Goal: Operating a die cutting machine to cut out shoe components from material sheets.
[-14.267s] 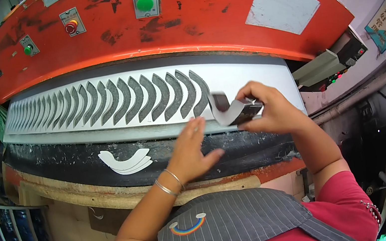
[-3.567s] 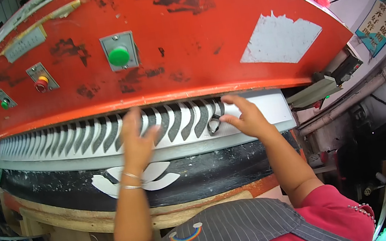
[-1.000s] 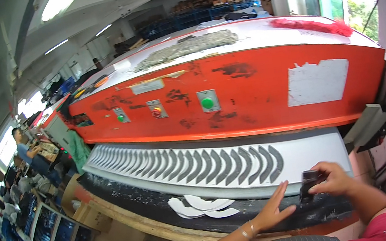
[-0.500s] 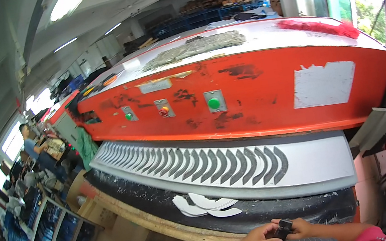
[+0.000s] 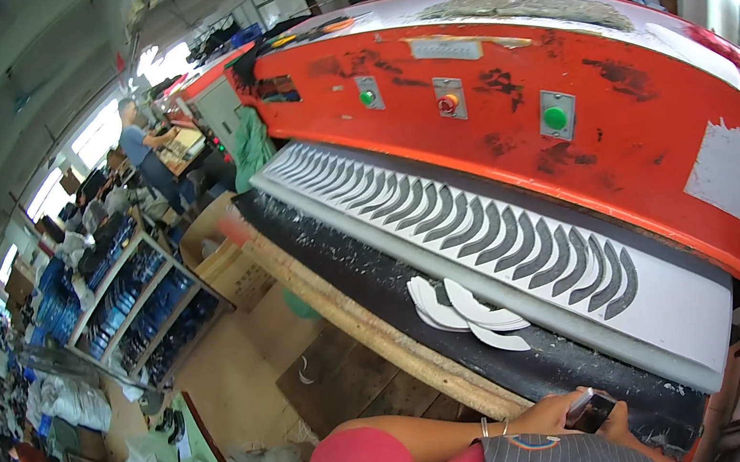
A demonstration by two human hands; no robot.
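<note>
Black tool [image 5: 591,410] between both hands [image 5: 546,413] [image 5: 619,423]

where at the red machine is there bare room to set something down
The white board is bare at its right end, between the last dark curve and the board's right edge. The black ledge has a free but flecked stretch left of the white cutouts. Crowded: the rest of the board, lined with dark curves, and mid-ledge, where the cutouts overlap.

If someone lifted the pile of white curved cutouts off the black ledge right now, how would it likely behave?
The white curved cutouts are probably light, since each looks thin. They may slide apart when lifted, because they overlap at different angles. Rolling seems unlikely, as they lie flat on the black ledge.
</note>
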